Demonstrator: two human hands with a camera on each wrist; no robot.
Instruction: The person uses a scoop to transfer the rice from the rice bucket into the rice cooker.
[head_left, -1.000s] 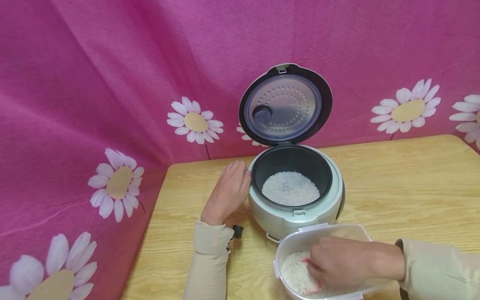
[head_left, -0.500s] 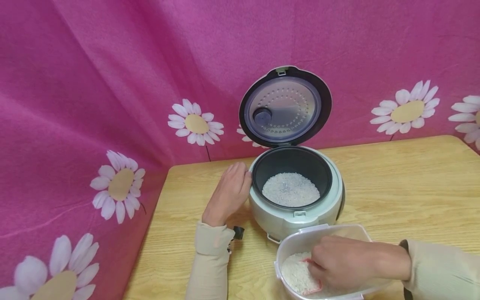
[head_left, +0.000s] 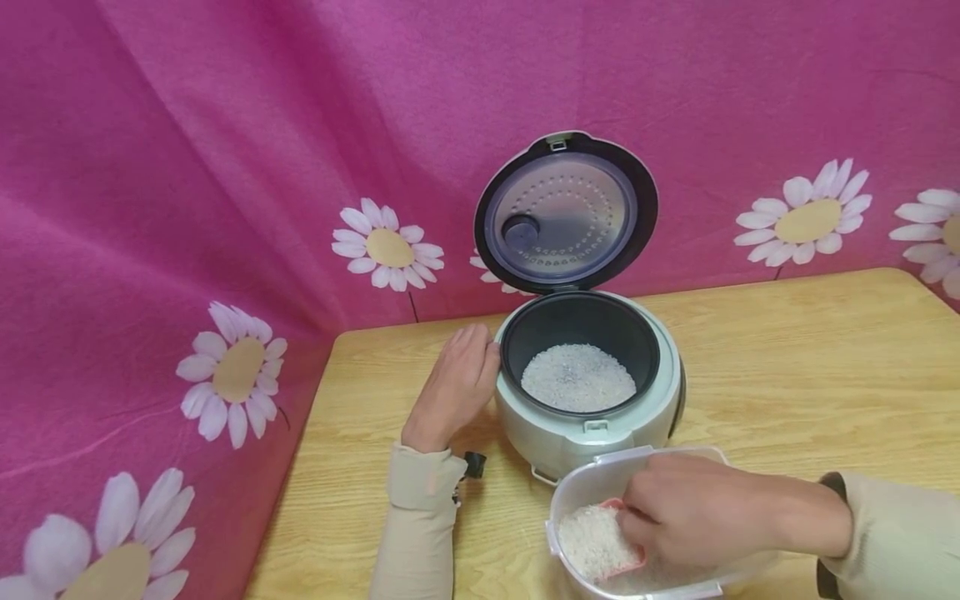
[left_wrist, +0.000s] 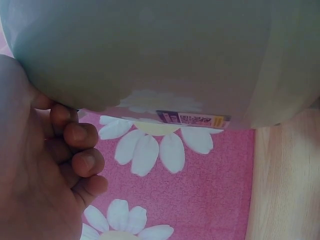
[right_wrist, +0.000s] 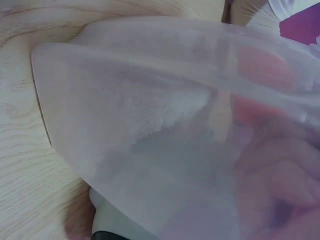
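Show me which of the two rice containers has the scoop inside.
The translucent bin in front, with the red scoop; the rice cooker behind it shows only rice inside.

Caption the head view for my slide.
Right-hand grip holding a red scoop of white rice grains inside a translucent plastic tub, before a round, pale-green, open-lidded rice cooker.

White daisies (head_left: pixel 808 221) on magenta cloth (head_left: pixel 420 108)

The cloth is behind the pale green rice cooker (head_left: pixel 558 437). Inside it, the pot (head_left: pixel 581 321) is black and the rice (head_left: pixel 577 379) white. In front, the scoop (head_left: pixel 633 562) is red. Under it, the table (head_left: pixel 810 358) has yellowish wood grain.
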